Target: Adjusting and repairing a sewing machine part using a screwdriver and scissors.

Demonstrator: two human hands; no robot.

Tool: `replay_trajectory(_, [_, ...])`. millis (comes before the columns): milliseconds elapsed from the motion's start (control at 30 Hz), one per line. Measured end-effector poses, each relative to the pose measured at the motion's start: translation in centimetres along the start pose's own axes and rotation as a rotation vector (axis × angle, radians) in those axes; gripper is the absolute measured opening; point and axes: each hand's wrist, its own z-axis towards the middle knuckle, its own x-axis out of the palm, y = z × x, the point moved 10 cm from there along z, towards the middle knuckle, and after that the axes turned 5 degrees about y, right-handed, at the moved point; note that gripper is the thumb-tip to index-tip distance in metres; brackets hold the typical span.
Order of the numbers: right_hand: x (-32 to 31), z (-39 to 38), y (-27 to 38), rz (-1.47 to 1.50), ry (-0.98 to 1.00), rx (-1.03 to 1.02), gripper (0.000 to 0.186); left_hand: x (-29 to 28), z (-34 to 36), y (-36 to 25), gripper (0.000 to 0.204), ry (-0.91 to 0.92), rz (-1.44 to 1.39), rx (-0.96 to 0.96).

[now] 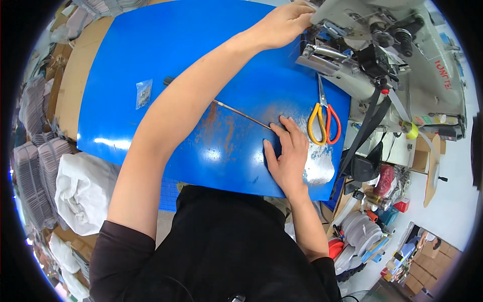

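Left hand [287,22] reaches across the blue desk [151,60] to the sewing machine [382,55] (grip unclear); right hand [288,153] lies open and flat, fingertips touching a thin rod [241,115], beside scissors [324,121].

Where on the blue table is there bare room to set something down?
The blue table is bare at its far end, beyond the small clear bag and the left hand's forearm. It is crowded by the sewing machine, where the scissors and right hand lie.
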Motion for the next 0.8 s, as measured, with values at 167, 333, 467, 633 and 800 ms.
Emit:
replay_trajectory(167, [0.3,0.0,0.2,-0.001,-0.005,0.003,0.04,2.2,-0.6,4.1,0.042,0.223,-0.228,-0.359])
replay_trajectory(333, [0.5,-0.2,0.2,-0.024,0.004,0.018,0.04,0.1,-0.1,-4.3,0.039,0.053,0.562,-0.09])
replay_trajectory(467, [0.7,-0.1,0.4,-0.019,0.021,0.021,0.04,0.9,-0.5,1.6,0.039,0.167,-0.01,-0.296])
replay_trajectory(633, [0.8,-0.2,0.2,-0.029,0.016,0.029,0.041,1.0,-0.6,1.1,0.04,0.149,-0.02,-0.288])
replay_trajectory(800, [0.7,-0.1,0.5,-0.024,0.014,0.023,0.04,-0.1,-0.5,2.3,0.034,0.117,-0.233,-0.45])
